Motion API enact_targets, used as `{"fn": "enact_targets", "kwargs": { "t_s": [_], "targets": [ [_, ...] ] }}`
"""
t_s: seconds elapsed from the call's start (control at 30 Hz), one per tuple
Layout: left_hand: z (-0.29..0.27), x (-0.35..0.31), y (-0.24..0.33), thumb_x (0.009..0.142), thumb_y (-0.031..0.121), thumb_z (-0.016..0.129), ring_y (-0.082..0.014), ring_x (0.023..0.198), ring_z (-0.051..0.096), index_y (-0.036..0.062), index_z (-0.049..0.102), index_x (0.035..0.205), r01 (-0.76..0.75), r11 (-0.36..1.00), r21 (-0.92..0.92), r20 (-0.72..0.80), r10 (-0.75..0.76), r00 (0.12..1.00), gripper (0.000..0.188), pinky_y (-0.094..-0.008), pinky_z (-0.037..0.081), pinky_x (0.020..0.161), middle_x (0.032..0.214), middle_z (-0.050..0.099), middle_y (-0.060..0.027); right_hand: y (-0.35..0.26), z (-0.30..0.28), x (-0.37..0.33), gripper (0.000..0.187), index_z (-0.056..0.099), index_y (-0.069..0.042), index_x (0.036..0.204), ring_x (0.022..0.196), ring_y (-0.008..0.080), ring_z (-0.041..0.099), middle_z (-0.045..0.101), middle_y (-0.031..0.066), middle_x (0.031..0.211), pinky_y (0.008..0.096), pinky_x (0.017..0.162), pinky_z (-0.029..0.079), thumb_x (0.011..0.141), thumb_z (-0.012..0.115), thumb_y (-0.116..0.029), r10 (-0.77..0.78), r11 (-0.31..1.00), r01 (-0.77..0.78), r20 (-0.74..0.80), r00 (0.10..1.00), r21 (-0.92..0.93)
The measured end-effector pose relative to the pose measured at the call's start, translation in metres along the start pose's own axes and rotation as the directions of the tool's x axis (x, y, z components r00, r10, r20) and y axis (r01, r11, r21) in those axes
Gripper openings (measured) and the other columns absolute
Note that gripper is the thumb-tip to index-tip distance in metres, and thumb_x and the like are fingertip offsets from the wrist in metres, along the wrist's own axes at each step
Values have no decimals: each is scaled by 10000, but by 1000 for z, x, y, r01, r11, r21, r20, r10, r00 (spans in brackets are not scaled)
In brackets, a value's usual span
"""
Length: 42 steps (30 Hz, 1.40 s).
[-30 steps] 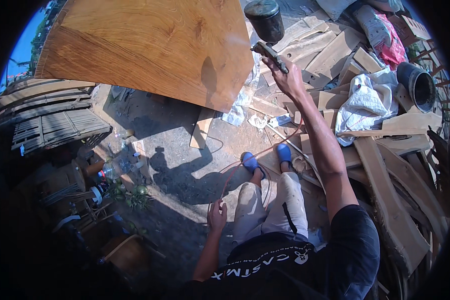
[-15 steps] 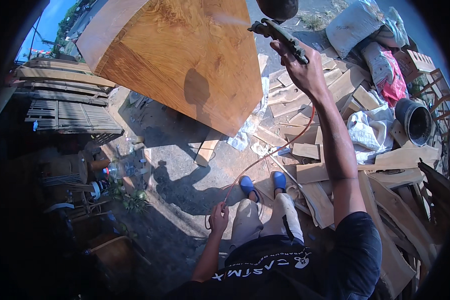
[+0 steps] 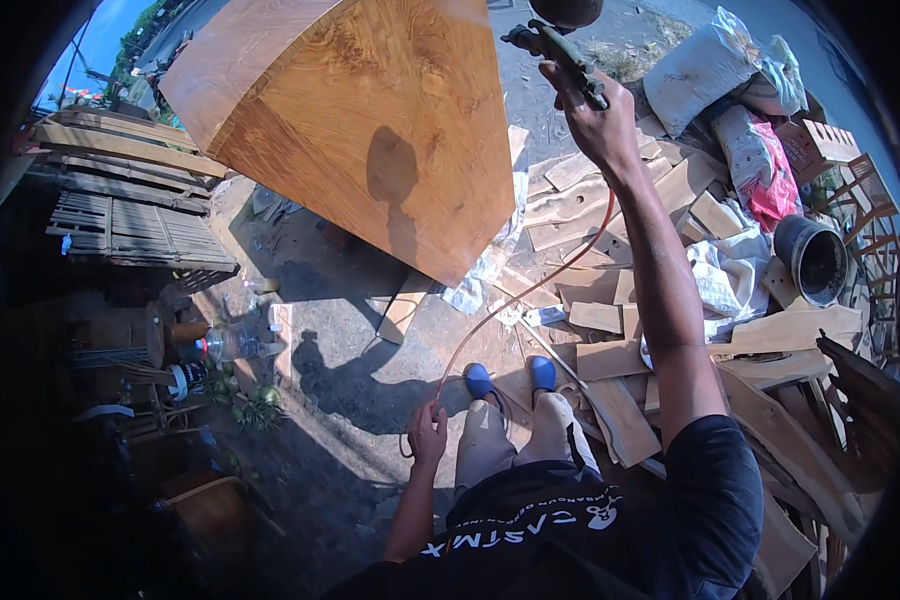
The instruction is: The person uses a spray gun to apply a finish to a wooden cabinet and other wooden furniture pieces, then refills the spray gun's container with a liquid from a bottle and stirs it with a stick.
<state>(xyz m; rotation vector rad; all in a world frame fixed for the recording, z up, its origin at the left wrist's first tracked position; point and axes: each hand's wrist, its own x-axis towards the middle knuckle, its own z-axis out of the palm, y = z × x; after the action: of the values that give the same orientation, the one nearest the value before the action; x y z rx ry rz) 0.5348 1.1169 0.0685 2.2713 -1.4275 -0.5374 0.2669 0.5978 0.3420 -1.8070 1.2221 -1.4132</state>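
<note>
Held up at the far right of the panel, my right hand (image 3: 605, 118) is closed around a dark spray gun (image 3: 566, 62). A round dark cup (image 3: 568, 10) sits at the gun, cut off by the top edge. The nozzle points left, toward a large glossy brown wooden panel (image 3: 370, 140) with angled edges, and stays apart from it. From the gun side a thin red hose (image 3: 498, 310) curves down to my left hand (image 3: 428, 436), which is low by my left leg with its fingers closed on the hose. A shadow falls across the panel.
Loose boards and offcuts (image 3: 610, 360) cover the ground on the right. Beyond them are white sacks (image 3: 700, 75), a black bucket (image 3: 812, 258) and wooden chairs (image 3: 870, 185). A slatted bamboo rack (image 3: 135, 228) and a clear plastic bottle (image 3: 235, 343) are at left.
My right hand and the spray gun have shifted slightly toward me and right relative to the panel. The pale mist at the nozzle is no longer distinct. My left hand keeps the hose.
</note>
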Motion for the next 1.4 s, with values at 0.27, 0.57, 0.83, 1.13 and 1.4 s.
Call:
{"fn": "enact_targets", "kwargs": {
  "t_s": [0.27, 0.57, 0.83, 1.13, 1.4],
  "targets": [
    [16, -18, -3, 1015, 229, 673, -275, 790, 707, 59, 684, 1210, 76, 997, 9, 119, -76, 990, 259, -433, 562, 698, 998, 711, -121, 145, 52, -78, 436, 758, -1, 1048, 597, 165, 518, 607, 157, 643, 401, 573, 466, 992, 761, -433, 309, 951, -309, 32, 951, -11],
    [52, -17, -10, 1005, 224, 677, -255, 777, 708, 77, 689, 1225, 167, 981, 95, 238, -185, 953, 265, -439, 566, 708, 986, 714, -99, 266, 102, -147, 492, 739, 28, 1051, 636, 250, 588, 609, 194, 692, 434, 626, 488, 1001, 731, -461, 458, 886, -448, 72, 886, -122],
    [100, -22, -34, 1003, 244, 677, -292, 837, 720, 83, 674, 1240, 209, 974, 86, 301, -225, 927, 287, -454, 567, 739, 969, 702, -103, 360, 142, -212, 529, 742, 19, 1017, 689, 370, 685, 678, 264, 757, 481, 677, 522, 987, 725, -509, 542, 835, -521, 100, 835, -176],
    [186, -39, -89, 981, 318, 693, -401, 913, 732, 71, 662, 1256, 174, 967, 185, 349, -230, 908, 371, -508, 577, 750, 1063, 713, -179, 517, 217, -318, 514, 744, 9, 1107, 623, 276, 589, 630, 196, 685, 451, 633, 494, 1008, 697, -493, 595, 795, -574, 63, 801, -197],
    [200, -25, -88, 953, 289, 728, -377, 880, 741, 89, 691, 1216, 200, 935, 292, 336, -296, 894, 332, -487, 585, 718, 1040, 725, -138, 647, 274, -393, 610, 762, -7, 1087, 834, 494, 730, 711, 315, 819, 540, 739, 553, 972, 697, -602, 653, 734, -593, 102, 751, -330]
  ]
}}
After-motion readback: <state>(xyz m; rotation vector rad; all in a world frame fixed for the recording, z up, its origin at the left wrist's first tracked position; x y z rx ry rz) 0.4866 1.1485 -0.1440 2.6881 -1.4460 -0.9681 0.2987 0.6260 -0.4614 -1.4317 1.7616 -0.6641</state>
